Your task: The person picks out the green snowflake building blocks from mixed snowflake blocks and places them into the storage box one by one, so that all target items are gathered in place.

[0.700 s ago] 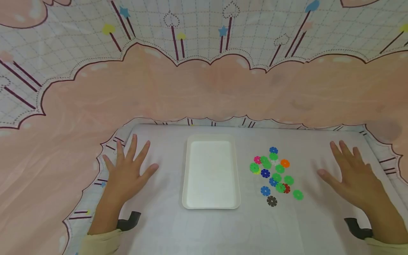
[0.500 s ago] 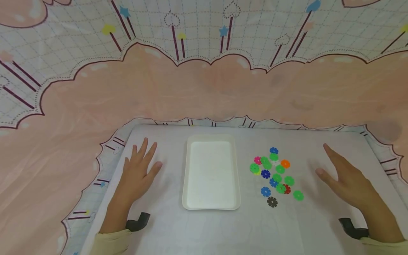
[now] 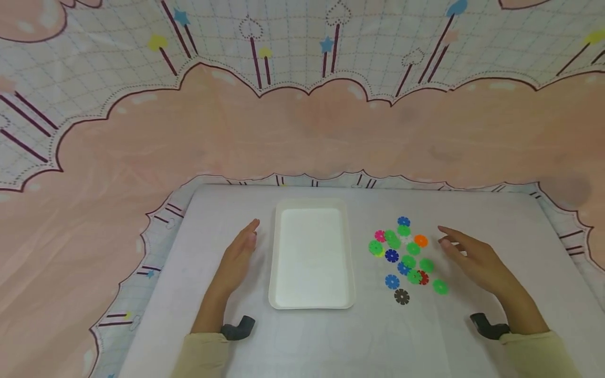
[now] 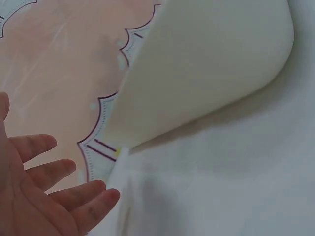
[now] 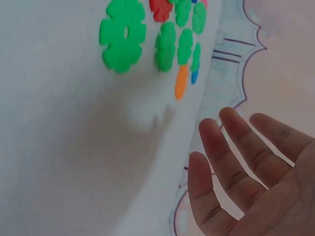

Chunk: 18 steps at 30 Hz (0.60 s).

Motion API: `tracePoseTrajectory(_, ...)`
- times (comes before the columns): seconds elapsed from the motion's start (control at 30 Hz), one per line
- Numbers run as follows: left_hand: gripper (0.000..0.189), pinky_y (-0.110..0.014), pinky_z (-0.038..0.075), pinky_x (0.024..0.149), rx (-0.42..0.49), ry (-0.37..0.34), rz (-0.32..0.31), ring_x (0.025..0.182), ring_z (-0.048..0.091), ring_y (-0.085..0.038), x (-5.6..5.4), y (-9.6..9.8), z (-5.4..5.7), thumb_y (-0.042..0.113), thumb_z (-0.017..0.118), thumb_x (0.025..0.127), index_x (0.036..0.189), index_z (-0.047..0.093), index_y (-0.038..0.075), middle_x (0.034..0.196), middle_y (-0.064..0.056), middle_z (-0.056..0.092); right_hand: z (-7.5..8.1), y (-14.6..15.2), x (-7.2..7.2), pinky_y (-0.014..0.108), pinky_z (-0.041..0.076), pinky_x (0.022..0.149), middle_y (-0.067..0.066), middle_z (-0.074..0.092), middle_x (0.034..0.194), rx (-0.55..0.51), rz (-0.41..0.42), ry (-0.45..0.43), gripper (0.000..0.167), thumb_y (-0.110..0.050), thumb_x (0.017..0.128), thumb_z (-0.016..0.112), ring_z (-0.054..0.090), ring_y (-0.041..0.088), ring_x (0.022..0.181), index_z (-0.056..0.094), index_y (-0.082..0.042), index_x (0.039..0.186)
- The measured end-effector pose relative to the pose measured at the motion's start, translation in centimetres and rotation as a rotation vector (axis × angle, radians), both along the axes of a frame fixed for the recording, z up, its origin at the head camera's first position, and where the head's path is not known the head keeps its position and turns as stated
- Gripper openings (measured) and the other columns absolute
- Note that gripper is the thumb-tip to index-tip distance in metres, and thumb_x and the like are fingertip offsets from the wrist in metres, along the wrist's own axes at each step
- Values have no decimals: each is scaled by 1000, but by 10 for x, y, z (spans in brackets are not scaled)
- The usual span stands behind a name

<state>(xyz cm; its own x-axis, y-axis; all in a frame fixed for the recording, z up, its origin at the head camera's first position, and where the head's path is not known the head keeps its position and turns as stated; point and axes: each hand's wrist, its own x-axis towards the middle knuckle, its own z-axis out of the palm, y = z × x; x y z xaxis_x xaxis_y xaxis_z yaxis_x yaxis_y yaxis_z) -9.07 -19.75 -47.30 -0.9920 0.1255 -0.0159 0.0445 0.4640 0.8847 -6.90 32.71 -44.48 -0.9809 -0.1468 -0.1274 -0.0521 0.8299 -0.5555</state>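
A white rectangular tray [image 3: 312,257] lies on the table, with nothing in it. To its right several flat notched plastic discs [image 3: 414,248] are scattered, mostly green, with blue, orange, red, pink, yellow, white and black ones among them. My left hand [image 3: 237,258] hovers just left of the tray and holds nothing; in the left wrist view its fingers [image 4: 74,196] are spread and relaxed beside the tray. Just right of the discs, my right hand [image 3: 475,261] is held with loosely bent fingers. The right wrist view shows that palm without anything in it, near an orange disc [image 5: 181,82].
The table [image 3: 302,346] has a white cover. Around and behind it hangs a peach and white patterned cloth [image 3: 302,136]. A black strap piece sits at the left wrist [image 3: 238,328] and another at the right wrist [image 3: 490,327].
Both hands have moved inward, the left toward the tray and the right toward the discs. Their spread fingers have come closer together. The tray and discs lie as before.
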Motion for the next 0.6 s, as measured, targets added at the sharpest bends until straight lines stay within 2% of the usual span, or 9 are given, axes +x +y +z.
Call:
tracePoseTrajectory(0.1, 54, -52, 42, 116, 110, -56, 9, 148, 41, -36, -3, 9, -7, 39, 35, 112, 160, 34, 14, 167, -5, 32, -7, -5, -5, 56, 57, 79, 23, 64, 133, -12, 5, -9, 54, -41, 109, 43, 62, 39, 111, 48, -7, 151)
tracePoseTrajectory(0.27, 53, -53, 44, 114, 244, -111, 30, 148, 42, -36, -6, 21, -19, 36, 37, 112, 159, 35, 12, 167, -7, 32, -13, -19, -12, 39, 54, 73, 21, 67, 129, -40, 12, -47, 53, -44, 108, 44, 63, 32, 104, 54, -9, 146)
tracePoseTrajectory(0.33, 53, -54, 43, 115, 269, -131, 35, 147, 44, -34, -7, 25, -23, 37, 38, 111, 159, 35, 14, 166, -8, 35, -14, -26, -15, 38, 53, 73, 19, 68, 127, -57, 23, -55, 52, -44, 107, 45, 65, 28, 100, 57, -8, 144)
tracePoseTrajectory(0.43, 54, -56, 41, 116, 284, -154, 29, 143, 49, -34, -9, 29, -27, 41, 40, 110, 159, 36, 18, 163, -9, 40, -15, -36, -20, 38, 54, 74, 15, 72, 115, -87, 36, -71, 52, -44, 107, 47, 68, 21, 92, 60, -6, 140)
tracePoseTrajectory(0.6, 51, -58, 42, 114, 277, -177, 39, 141, 51, -34, -9, 35, -31, 40, 46, 109, 158, 38, 27, 161, -6, 43, -20, -54, -30, 35, 54, 71, 9, 71, 100, -157, 58, -104, 50, -43, 106, 52, 66, 18, 83, 62, -6, 137)
